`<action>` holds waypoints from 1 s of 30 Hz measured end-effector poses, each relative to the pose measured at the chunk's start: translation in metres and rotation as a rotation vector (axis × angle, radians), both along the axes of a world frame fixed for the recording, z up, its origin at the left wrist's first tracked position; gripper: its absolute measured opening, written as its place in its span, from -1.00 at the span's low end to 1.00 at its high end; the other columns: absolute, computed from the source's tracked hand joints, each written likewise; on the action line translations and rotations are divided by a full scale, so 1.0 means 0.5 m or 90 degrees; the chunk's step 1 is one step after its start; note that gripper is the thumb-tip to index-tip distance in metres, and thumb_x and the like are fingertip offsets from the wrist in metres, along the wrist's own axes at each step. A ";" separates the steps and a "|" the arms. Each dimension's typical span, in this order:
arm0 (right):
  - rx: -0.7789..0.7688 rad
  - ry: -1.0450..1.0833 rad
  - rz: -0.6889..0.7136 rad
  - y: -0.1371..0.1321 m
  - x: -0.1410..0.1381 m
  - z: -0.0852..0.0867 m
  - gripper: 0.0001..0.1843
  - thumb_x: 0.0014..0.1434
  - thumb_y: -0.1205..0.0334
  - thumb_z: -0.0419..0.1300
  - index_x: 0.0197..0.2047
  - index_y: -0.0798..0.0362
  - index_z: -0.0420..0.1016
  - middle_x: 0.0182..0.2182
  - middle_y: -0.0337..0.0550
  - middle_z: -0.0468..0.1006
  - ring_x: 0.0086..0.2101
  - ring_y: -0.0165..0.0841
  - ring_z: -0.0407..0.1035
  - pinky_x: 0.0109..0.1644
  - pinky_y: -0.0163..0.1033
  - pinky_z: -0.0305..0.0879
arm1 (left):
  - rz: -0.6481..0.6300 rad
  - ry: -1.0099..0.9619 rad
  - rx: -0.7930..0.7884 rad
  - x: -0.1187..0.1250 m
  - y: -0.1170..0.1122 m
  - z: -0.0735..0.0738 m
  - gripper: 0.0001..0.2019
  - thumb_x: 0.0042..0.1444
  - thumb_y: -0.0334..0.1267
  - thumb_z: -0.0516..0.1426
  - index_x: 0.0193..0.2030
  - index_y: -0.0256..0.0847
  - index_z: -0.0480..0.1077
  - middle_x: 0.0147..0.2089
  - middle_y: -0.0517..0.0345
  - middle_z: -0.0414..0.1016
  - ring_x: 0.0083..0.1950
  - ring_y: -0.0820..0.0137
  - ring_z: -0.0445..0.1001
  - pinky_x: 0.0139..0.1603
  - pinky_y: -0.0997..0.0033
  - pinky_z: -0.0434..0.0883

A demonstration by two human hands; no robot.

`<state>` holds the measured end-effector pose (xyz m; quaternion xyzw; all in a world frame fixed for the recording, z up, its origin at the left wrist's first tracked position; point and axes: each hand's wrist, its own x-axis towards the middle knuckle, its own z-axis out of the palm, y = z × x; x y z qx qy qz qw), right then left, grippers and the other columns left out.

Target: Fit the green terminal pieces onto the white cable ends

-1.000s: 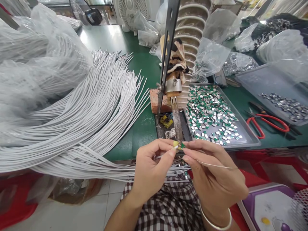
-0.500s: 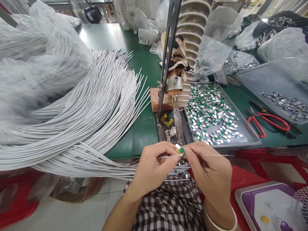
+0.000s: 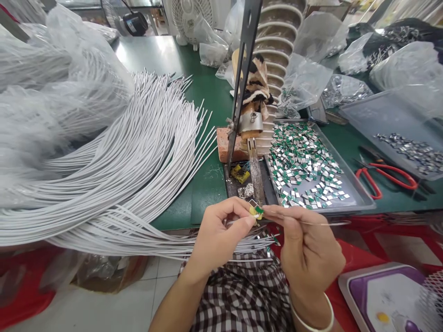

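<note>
Pinched in the fingers of my left hand [image 3: 223, 235] is a small circuit board [image 3: 259, 210] with a green end and a metal end, along with a white cable end. Something yellow shows at those fingertips. My right hand [image 3: 309, 246] is closed on a thin solder wire [image 3: 325, 224], whose front end reaches the green part of the board. Right above the board, the tip of a clamped soldering iron [image 3: 256, 177] points down; whether they touch I cannot tell. Cables with small boards on their ends [image 3: 268, 249] lie below my hands.
A large bundle of white cables [image 3: 138, 152] covers the left. On the right, a metal tray [image 3: 360, 201] holds many small boards, beside red-handled pliers [image 3: 398, 173] and a plastic bin [image 3: 367, 110] of metal parts. A brick [image 3: 226, 145] and ribbed duct [image 3: 277, 50] stand behind the iron.
My right hand has drawn back rightward from the board, its fingers now on the solder wire alone. My left hand has stayed almost in place, with the board slightly turned.
</note>
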<state>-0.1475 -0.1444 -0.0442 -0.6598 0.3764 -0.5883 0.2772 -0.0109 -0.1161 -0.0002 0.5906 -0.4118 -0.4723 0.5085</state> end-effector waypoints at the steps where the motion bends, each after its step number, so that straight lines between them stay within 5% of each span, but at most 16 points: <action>1: -0.031 -0.018 -0.004 0.001 0.001 0.001 -0.71 0.18 0.56 0.12 -0.09 0.09 0.48 -0.23 -0.23 0.60 -0.22 -0.56 0.53 -0.07 -0.47 0.51 | 0.002 0.024 0.000 0.000 -0.003 -0.001 -0.79 0.04 -0.34 0.19 -0.55 -0.38 0.33 -0.39 0.14 0.42 -0.43 0.66 0.29 -0.42 0.67 0.25; 5: -0.113 -0.018 -0.013 -0.005 0.004 0.010 -0.74 0.09 0.58 0.21 -0.18 0.13 0.53 -0.23 -0.17 0.59 -0.18 -0.50 0.50 -0.06 -0.37 0.50 | 0.005 0.107 0.002 -0.001 -0.012 -0.005 -0.78 0.03 -0.32 0.20 -0.56 -0.37 0.33 -0.40 0.15 0.41 -0.40 0.65 0.29 -0.38 0.67 0.25; 15: -0.119 0.004 -0.013 -0.008 0.001 0.017 -0.68 0.04 0.60 0.26 -0.15 0.12 0.56 -0.18 -0.18 0.56 -0.15 -0.54 0.49 -0.04 -0.41 0.47 | 0.007 0.138 0.004 0.003 -0.015 0.001 -0.80 0.02 -0.31 0.22 -0.54 -0.37 0.38 -0.35 0.13 0.41 -0.38 0.65 0.26 -0.34 0.67 0.25; 24: -0.071 -0.046 0.080 -0.004 -0.009 0.008 -0.66 0.04 0.62 0.22 -0.13 0.13 0.52 -0.20 -0.19 0.56 -0.14 -0.51 0.48 -0.06 -0.38 0.48 | -0.001 0.143 0.029 0.005 -0.012 -0.009 -0.78 -0.02 -0.31 0.23 -0.55 -0.37 0.33 -0.40 0.16 0.39 -0.37 0.64 0.29 -0.33 0.67 0.27; 30: 0.021 0.021 0.037 -0.008 -0.006 0.006 -0.67 0.14 0.59 0.13 -0.08 0.08 0.48 -0.25 -0.28 0.55 -0.24 -0.67 0.45 -0.06 -0.54 0.42 | -0.023 0.057 0.034 -0.002 -0.008 -0.010 -0.78 0.04 -0.33 0.21 -0.54 -0.38 0.33 -0.40 0.16 0.38 -0.41 0.67 0.29 -0.39 0.70 0.24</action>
